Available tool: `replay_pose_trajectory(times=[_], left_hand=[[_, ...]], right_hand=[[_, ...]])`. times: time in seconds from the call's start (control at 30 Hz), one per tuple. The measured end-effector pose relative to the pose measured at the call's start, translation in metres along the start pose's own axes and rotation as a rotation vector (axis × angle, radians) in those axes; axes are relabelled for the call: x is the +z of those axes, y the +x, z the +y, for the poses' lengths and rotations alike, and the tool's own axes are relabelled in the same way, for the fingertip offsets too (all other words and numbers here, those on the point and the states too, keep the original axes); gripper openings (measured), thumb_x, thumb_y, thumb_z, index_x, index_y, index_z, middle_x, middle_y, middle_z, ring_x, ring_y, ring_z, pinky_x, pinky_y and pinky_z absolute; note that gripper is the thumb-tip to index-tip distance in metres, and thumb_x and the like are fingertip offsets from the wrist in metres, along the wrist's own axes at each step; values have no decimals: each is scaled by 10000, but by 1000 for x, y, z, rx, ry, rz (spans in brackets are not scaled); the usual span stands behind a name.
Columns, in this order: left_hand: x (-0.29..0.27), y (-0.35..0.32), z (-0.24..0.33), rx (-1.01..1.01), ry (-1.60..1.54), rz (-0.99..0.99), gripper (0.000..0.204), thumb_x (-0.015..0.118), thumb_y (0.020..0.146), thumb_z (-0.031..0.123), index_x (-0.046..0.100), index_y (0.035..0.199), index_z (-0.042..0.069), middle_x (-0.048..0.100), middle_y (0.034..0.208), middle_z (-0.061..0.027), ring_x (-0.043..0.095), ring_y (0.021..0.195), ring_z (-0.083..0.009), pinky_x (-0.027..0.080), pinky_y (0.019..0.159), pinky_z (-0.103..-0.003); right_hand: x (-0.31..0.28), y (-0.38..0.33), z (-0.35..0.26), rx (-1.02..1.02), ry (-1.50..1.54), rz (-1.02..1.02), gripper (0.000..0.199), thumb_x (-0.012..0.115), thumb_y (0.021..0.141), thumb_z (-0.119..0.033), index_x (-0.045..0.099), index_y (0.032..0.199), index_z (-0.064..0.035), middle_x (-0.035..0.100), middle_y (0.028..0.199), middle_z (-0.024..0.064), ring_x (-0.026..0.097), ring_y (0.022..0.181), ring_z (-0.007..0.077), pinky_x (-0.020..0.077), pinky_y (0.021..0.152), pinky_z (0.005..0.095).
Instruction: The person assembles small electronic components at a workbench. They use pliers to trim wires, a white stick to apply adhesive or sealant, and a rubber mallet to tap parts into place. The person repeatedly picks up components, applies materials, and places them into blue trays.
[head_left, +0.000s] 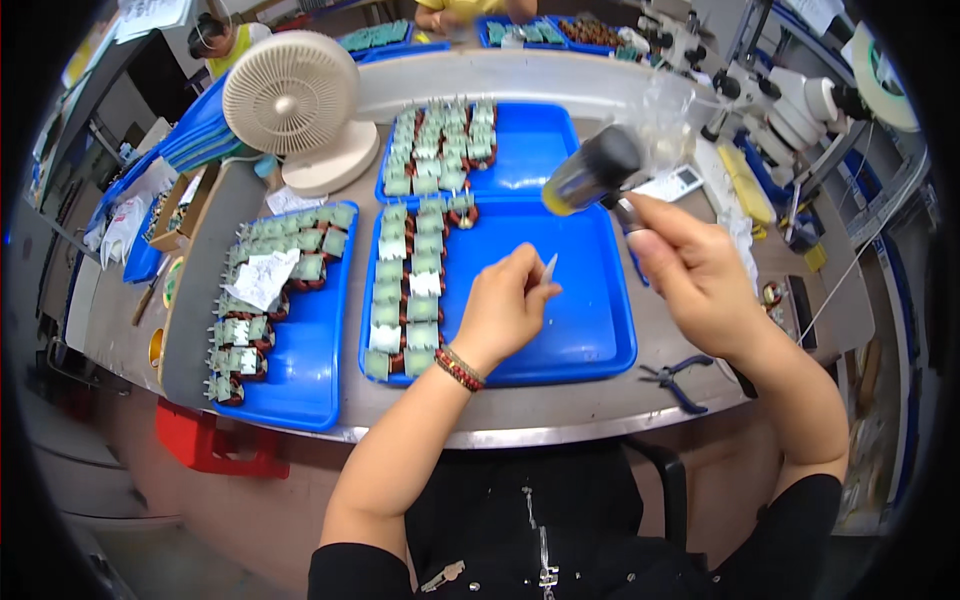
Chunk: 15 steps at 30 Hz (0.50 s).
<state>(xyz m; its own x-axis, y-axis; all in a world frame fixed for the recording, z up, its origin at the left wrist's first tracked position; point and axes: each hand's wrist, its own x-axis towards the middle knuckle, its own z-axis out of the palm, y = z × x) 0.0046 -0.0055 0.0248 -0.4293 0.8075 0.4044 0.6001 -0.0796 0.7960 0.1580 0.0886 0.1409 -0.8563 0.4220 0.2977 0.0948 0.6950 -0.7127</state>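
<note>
- A round white plastic desk fan (291,93) stands at the back left of the grey worktable (560,415), turned toward the seat.
- A blue plastic tray (315,370) at the left holds rows of small pale-green coil parts with copper windings (250,340).
- The middle blue tray (580,330) carries two columns of the same parts at its left side, with its right half bare under the hands.
- The left hand (505,310) hovers over that tray, fingers closed in a pinch on a thin white sliver (550,266), tip upward.
- The right hand (690,270) is raised beside it, gripping a dark cylindrical tool with a yellowish end (592,170), tilted toward the sliver.
- Blue-handled pliers (680,380) lie near the table's front edge.
</note>
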Motion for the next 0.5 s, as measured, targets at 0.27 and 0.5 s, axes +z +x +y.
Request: replay_pose_trajectory(times=[0.27, 0.5], left_hand=[[1, -5, -10, -37, -99, -11, 241, 648, 724, 28, 408, 715, 11, 529, 629, -139, 540, 553, -290, 413, 511, -355], [0, -3, 2, -3, -6, 10, 207, 645, 732, -13, 444, 693, 13, 509, 575, -68, 510, 523, -122, 424, 523, -261]], right_hand=[[1, -4, 2, -151, -107, 55, 286, 512, 884, -110, 504, 1114, 60, 611, 746, 134, 575, 637, 150, 425, 541, 308], [-4, -6, -13, -136, -77, 92, 307, 488, 893, -86, 492, 1173, 42, 480, 618, 4, 434, 549, 63, 369, 505, 216]])
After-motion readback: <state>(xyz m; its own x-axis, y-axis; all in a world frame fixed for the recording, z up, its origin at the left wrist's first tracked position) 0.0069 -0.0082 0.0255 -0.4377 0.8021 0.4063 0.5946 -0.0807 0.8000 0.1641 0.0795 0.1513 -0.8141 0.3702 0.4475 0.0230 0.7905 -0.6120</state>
